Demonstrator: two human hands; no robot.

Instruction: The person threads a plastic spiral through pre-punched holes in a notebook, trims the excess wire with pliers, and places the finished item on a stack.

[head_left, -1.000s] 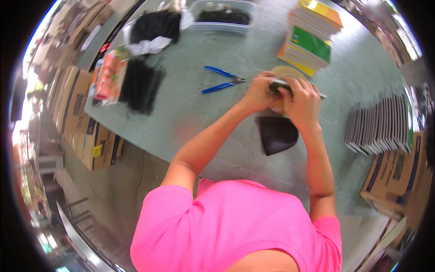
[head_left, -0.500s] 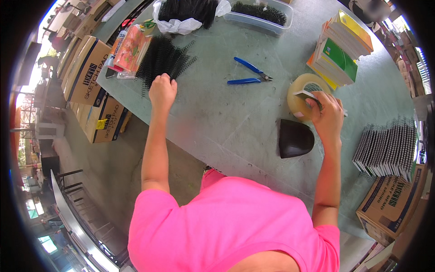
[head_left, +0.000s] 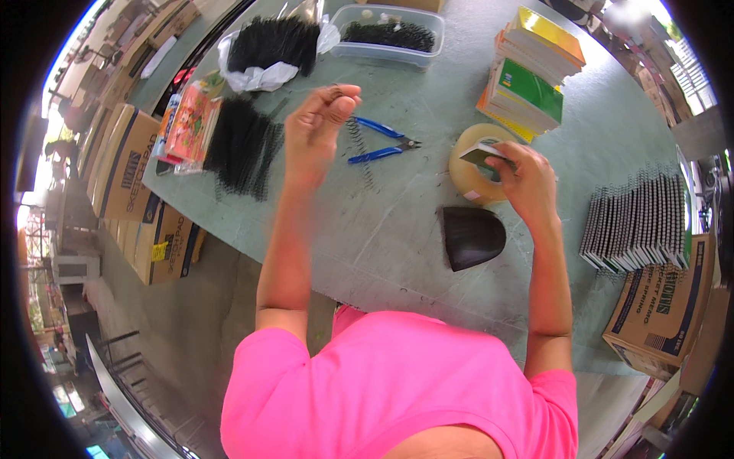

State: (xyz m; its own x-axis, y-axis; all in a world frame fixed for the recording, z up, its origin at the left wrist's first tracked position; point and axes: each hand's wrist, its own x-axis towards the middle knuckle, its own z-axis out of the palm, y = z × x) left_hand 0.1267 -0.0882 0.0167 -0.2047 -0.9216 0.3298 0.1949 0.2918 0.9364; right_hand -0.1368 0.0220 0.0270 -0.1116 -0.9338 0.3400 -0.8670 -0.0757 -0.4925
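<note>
My left hand (head_left: pixel 315 134) is raised over the table, its fingers pinched on one thin black spiral coil (head_left: pixel 360 153) that hangs down beside the blue-handled cutting pliers (head_left: pixel 378 153). The pliers lie with their handles spread. My right hand (head_left: pixel 529 180) grips a small memo pad (head_left: pixel 480 154) between thumb and fingers, above a large roll of clear tape (head_left: pixel 462 177). Below the roll, nearer to me, rests a dark, round-ended block (head_left: pixel 472 239). A pile of black spiral coils (head_left: pixel 241 149) lies to the left of my left hand.
More coils fill a white plastic bag (head_left: pixel 264 78) and a clear plastic tub (head_left: pixel 388 55) at the back. Small pads are stacked (head_left: pixel 527 92) at the far right. Finished-looking spiral pads (head_left: pixel 634 229) stand in rows over a carton (head_left: pixel 661 294). Cartons (head_left: pixel 130 161) flank the table's left edge.
My left hand has lifted from the coil pile and moved right with one coil. The right hand still holds the memo pad near the tape. The whole view has shifted.
</note>
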